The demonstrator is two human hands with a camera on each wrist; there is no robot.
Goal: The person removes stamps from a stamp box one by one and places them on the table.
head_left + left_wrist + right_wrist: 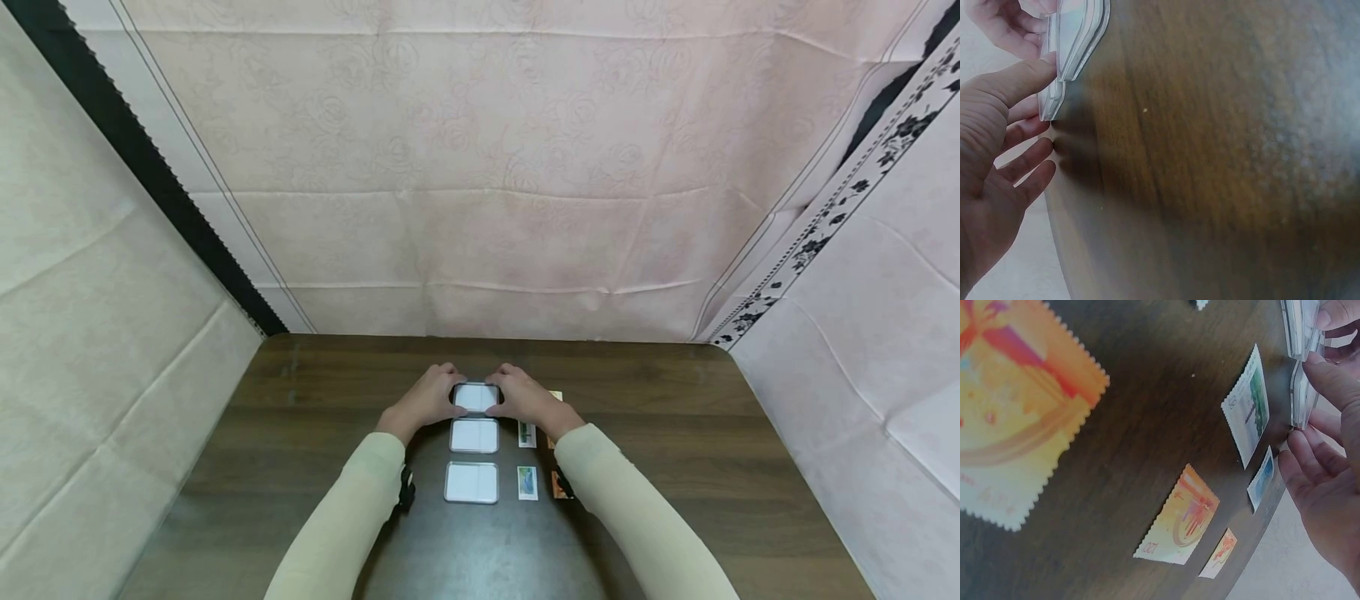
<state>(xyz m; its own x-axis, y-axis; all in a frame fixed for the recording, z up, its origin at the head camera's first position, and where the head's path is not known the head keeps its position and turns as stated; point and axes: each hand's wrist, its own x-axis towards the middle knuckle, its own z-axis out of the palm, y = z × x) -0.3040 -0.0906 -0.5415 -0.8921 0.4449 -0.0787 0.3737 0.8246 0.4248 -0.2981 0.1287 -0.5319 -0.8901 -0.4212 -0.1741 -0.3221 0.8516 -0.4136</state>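
Observation:
Three flat, clear-rimmed plastic cases with white inside lie in a column. My left hand holds the left side of the farthest case, thumb at its near corner and fingers at the far one. On the opposite side my right hand grips the same case in mirror fashion. Just nearer sits the middle case, close to both thumbs; the nearest case lies apart from the hands. In the right wrist view, the right thumb and fingers are at the edge of the far case.
Postage stamps lie right of the cases: a green-and-white stamp, a blue one, and several orange ones, including one beside the right forearm. The wooden table ends at a cloth-covered wall behind the hands.

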